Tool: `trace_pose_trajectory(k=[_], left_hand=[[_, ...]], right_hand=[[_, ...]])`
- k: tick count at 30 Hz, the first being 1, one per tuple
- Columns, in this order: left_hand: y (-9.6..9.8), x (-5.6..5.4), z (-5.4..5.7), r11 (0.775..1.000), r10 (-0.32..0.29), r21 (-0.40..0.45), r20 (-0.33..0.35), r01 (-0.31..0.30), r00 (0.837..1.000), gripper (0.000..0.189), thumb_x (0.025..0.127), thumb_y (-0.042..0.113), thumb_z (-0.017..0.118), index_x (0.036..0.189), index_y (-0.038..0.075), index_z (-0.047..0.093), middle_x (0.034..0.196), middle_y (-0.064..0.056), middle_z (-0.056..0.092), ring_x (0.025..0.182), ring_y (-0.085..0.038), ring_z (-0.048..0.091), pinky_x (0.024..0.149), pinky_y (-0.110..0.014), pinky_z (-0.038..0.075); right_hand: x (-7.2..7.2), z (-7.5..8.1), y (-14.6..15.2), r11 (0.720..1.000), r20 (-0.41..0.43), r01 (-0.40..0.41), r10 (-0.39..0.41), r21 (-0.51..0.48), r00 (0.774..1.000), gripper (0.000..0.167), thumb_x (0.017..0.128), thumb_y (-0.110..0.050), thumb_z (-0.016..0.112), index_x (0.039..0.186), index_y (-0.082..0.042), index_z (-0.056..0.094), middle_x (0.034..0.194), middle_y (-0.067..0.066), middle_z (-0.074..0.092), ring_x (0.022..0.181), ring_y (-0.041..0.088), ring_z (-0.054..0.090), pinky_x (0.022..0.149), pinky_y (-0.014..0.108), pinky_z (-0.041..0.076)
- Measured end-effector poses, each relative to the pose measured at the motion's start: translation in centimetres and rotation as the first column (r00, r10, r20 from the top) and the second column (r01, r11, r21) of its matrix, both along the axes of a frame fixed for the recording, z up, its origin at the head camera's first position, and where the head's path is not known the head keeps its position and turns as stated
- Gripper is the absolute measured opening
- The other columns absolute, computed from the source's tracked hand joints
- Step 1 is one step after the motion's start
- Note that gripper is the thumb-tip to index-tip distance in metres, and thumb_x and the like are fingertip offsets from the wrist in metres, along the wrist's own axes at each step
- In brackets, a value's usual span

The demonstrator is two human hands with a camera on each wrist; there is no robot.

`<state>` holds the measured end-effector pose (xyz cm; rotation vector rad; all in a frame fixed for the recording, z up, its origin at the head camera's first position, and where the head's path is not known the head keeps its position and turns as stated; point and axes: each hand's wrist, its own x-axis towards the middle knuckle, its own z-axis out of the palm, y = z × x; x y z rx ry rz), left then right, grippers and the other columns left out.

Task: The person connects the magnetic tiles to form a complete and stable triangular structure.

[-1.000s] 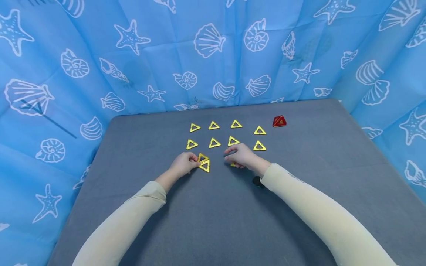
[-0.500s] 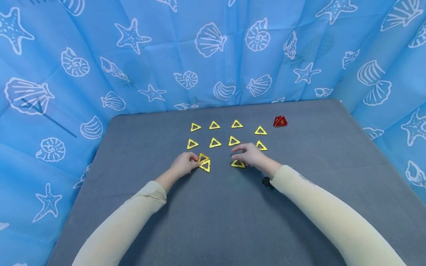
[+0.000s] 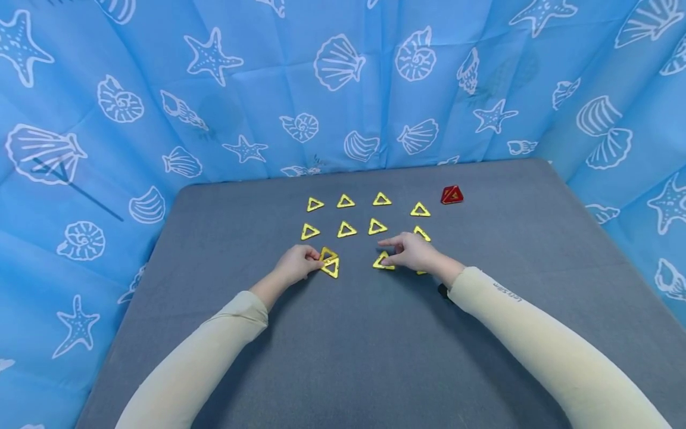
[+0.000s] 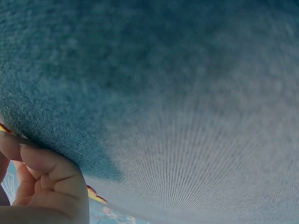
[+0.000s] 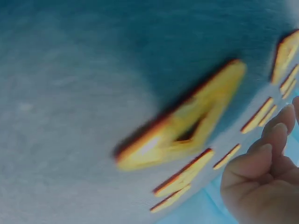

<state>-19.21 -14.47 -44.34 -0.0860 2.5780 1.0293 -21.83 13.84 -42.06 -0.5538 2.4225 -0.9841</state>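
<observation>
Two yellow triangular frame tiles lie against each other at the left hand (image 3: 296, 263), an upper tile (image 3: 324, 250) and a lower tile (image 3: 336, 269). Its thumb and fingers pinch them at the left side. In the left wrist view only a thin yellow tile edge (image 4: 3, 127) shows by the fingertips. The right hand (image 3: 415, 251) hovers over the table with its fingers loosely extended, holding nothing. One yellow triangular tile (image 3: 378, 266) lies beneath its fingertips, and another tile (image 3: 421, 272) is mostly hidden under the palm. A large tile (image 5: 154, 144) appears close in the right wrist view.
Several more yellow triangular tiles lie spaced in two rows farther back, among them a front-row tile (image 3: 347, 235). Red triangular pieces (image 3: 452, 195) sit at the back right. A grey cloth-covered table (image 3: 332, 357) meets a blue shell-patterned curtain (image 3: 321, 107).
The right hand has moved rightward, uncovering the yellow tile under its fingertips, while another tile now shows below its palm. The left hand and its two tiles have stayed in place.
</observation>
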Motion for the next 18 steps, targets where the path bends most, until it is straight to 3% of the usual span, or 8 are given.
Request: trace_pose_trajectory(k=[5,10,18], left_hand=[[0.0,0.1,0.1,1.000,-0.004,-0.012,0.002,0.004,1.000,0.018,0.092,0.018,0.068,0.102,0.002,0.067,0.082,-0.002,0.059,0.063,-0.013,0.053,0.056,-0.026,0.044],[0.0,0.1,0.2,1.000,-0.009,-0.015,0.007,0.009,1.000,0.018,0.093,0.018,0.068,0.102,0.002,0.067,0.083,-0.002,0.060,0.063,-0.013,0.053,0.057,-0.025,0.044],[-0.1,0.1,0.2,1.000,-0.014,0.002,0.006,0.014,1.000,0.017,0.093,0.017,0.068,0.100,0.002,0.066,0.082,-0.002,0.059,0.061,-0.012,0.051,0.055,-0.025,0.043]], right_hand=[[-0.3,-0.6,0.4,0.996,-0.008,0.005,-0.004,0.087,1.000,0.052,0.088,-0.021,0.073,0.135,-0.006,0.058,0.089,0.010,0.047,0.079,0.023,0.043,0.064,0.033,0.033],[-0.6,-1.0,0.3,0.994,0.001,0.015,-0.015,0.110,1.000,0.054,0.087,-0.021,0.076,0.136,-0.008,0.058,0.086,0.009,0.043,0.077,0.023,0.041,0.064,0.033,0.031],[-0.7,-1.4,0.5,0.990,-0.016,-0.032,0.035,0.136,0.999,0.053,0.086,-0.020,0.076,0.135,-0.010,0.059,0.080,0.007,0.042,0.071,0.021,0.038,0.062,0.032,0.029]])
